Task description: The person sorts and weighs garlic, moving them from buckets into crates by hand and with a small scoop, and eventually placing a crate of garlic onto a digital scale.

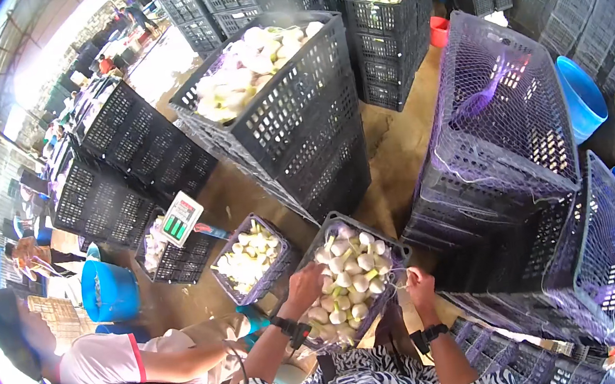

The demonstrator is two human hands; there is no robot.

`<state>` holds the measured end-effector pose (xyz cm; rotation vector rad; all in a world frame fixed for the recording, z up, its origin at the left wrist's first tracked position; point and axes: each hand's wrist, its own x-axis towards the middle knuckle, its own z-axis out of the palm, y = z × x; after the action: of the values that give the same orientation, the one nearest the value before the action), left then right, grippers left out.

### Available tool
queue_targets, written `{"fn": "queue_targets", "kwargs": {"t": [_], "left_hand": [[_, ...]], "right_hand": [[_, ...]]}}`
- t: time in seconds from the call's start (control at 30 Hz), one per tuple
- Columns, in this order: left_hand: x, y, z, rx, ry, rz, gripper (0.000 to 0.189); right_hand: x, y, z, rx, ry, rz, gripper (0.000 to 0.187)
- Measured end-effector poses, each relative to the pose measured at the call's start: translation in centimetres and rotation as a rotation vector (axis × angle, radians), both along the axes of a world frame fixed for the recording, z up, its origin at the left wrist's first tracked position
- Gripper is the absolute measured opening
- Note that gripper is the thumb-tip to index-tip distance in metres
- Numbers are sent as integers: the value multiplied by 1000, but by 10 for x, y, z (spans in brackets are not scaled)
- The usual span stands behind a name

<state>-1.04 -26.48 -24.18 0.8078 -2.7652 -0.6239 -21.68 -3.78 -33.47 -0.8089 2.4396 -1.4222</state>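
Observation:
A black plastic crate [336, 217] full of trimmed garlic bulbs [356, 267] stands right before me, lined with purple netting. My left hand [307, 284] is at the crate's left side, fingers curled over the bulbs; whether it grips one cannot be told. Beyond the crate's right rim, my right hand [419, 282] pinches a thin pale string [398, 280] that runs to the netting edge. Both wrists wear black bands. Left of this crate, a smaller netted crate [287, 254] holds pale trimmed garlic pieces.
A tall crate stack topped with garlic [297, 117] rises ahead. Netted purple crates [492, 166] stand at right, near a blue tub [583, 97]. A co-worker [114, 366] sits close at left, beside a blue bucket [110, 290]. A digital scale display [180, 218] stands beyond.

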Motion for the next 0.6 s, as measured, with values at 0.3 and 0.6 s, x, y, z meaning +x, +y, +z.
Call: {"fn": "queue_targets", "kwargs": {"t": [0.3,0.6], "left_hand": [[136,23,-2,7,112,111,21],[225,45,-4,9,33,183,14]], "right_hand": [[-8,11,-13,30,253,-2,9],[-15,0,8,77,135,111,13]]}}
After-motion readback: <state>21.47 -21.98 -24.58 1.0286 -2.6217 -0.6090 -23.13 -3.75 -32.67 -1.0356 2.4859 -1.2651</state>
